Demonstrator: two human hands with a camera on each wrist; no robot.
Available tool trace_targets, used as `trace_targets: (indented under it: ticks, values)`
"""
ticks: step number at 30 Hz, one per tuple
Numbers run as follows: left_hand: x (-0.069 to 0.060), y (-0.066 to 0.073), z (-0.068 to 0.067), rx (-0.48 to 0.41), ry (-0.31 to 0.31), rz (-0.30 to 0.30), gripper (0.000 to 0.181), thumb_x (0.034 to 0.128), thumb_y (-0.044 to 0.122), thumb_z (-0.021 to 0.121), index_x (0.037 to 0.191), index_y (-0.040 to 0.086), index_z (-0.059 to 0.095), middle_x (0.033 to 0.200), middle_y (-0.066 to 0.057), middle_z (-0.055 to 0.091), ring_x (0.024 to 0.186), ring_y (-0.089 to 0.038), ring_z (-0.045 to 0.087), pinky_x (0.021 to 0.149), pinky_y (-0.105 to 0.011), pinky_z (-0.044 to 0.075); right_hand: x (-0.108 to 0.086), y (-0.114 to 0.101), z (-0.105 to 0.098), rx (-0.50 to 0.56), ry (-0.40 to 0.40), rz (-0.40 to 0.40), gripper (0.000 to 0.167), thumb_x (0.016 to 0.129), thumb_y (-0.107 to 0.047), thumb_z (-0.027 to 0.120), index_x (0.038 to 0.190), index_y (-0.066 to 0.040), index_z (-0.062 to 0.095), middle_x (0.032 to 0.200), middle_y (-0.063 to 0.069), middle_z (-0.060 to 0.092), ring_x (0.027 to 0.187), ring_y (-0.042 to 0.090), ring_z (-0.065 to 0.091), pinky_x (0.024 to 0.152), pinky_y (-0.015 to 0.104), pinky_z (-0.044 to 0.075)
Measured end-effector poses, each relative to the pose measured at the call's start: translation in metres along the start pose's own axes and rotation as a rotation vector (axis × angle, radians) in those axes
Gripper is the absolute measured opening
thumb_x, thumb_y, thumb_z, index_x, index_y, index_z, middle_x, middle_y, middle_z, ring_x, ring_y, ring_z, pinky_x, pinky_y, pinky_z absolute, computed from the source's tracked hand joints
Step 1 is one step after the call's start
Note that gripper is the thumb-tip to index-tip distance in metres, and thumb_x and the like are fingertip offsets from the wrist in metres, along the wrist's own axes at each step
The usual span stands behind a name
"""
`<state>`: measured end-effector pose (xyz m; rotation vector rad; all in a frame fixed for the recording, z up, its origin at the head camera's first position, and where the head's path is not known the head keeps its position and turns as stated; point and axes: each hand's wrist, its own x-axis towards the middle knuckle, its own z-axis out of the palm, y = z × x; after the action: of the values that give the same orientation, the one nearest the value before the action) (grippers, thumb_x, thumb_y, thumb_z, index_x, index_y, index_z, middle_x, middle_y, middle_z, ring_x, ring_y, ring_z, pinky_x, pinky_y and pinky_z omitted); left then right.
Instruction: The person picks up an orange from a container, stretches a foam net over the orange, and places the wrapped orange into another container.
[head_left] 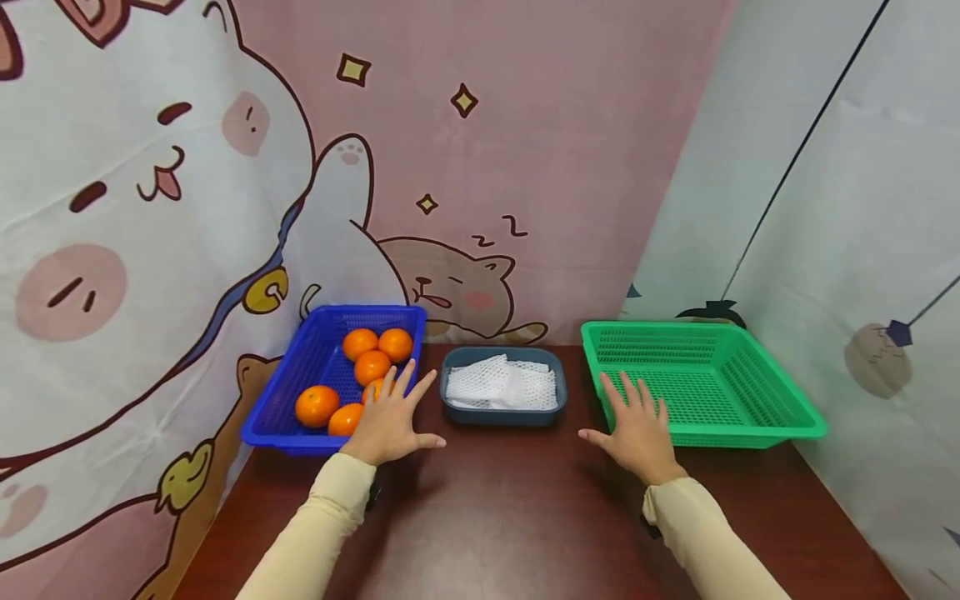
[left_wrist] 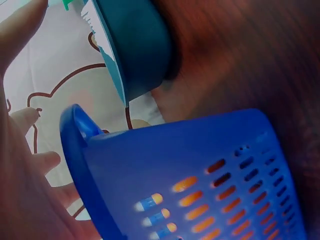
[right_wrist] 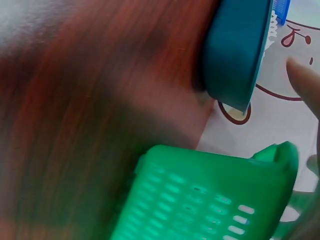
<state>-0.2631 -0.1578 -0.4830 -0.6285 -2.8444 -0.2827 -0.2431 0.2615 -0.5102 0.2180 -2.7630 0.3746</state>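
My left hand (head_left: 387,422), fingers spread, hovers at the near right corner of a blue basket (head_left: 333,440) and holds nothing. Several oranges (head_left: 317,406) lie in that basket, one or more partly covered by the hand. My right hand (head_left: 637,435) is likewise spread and holds nothing, above the near left corner of a green basket (head_left: 750,433) with nothing in it. Between the two stands a dark blue-grey tub (head_left: 502,417) with white foam-net sleeves (head_left: 487,382) in it. In the left wrist view, orange shows through the slots of the blue basket (left_wrist: 170,155).
All three containers stand along the back of a dark reddish-brown table (head_left: 495,517). A pink and white cloth (head_left: 555,167) printed with cartoon animals hangs right behind them, and cloth also flanks the table on both sides.
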Motion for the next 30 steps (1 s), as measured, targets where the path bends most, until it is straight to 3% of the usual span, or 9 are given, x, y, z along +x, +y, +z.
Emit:
trace_targets:
  ticks: [7,13,22,30]
  values:
    - [-0.017,-0.003,-0.007,-0.054,-0.058,-0.057,0.101,0.0717,0.072,0.067,0.154,0.029,0.028,0.152,-0.016,0.035,0.128,-0.044,0.043,0.096,-0.064,0.038,-0.009,0.011,0.003,0.031,0.111,0.014,0.093,0.076,-0.046,0.08,0.15,-0.011,0.036,0.138,0.026,0.047,0.12,0.049,0.045,0.1,0.068,0.024]
    - [-0.032,-0.009,-0.01,-0.087,0.019,-0.072,0.087,0.077,0.049,0.078,0.148,0.016,0.042,0.136,-0.016,0.054,0.11,-0.038,0.059,0.092,-0.053,0.045,-0.013,0.016,0.004,0.048,0.152,-0.007,0.084,0.079,-0.038,0.079,0.147,-0.007,0.04,0.128,0.027,0.056,0.116,0.045,0.051,0.099,0.066,0.026]
    - [-0.044,-0.013,-0.004,-0.122,0.065,-0.107,0.063,0.0849,0.044,0.073,0.137,0.013,0.056,0.125,-0.008,0.063,0.104,-0.029,0.063,0.088,-0.05,0.048,-0.02,0.025,0.007,0.055,0.203,-0.062,0.064,0.08,-0.031,0.079,0.132,-0.001,0.056,0.1,0.025,0.067,0.091,0.043,0.062,0.096,0.063,0.031]
    - [-0.055,-0.017,0.008,-0.149,0.217,-0.061,0.041,0.0876,0.034,0.072,0.122,0.012,0.067,0.107,-0.003,0.071,0.091,-0.024,0.067,0.08,-0.045,0.052,-0.023,0.035,0.01,0.108,0.225,-0.171,0.042,0.078,-0.023,0.08,0.114,-0.004,0.07,0.102,0.017,0.07,0.09,0.038,0.061,0.09,0.06,0.034]
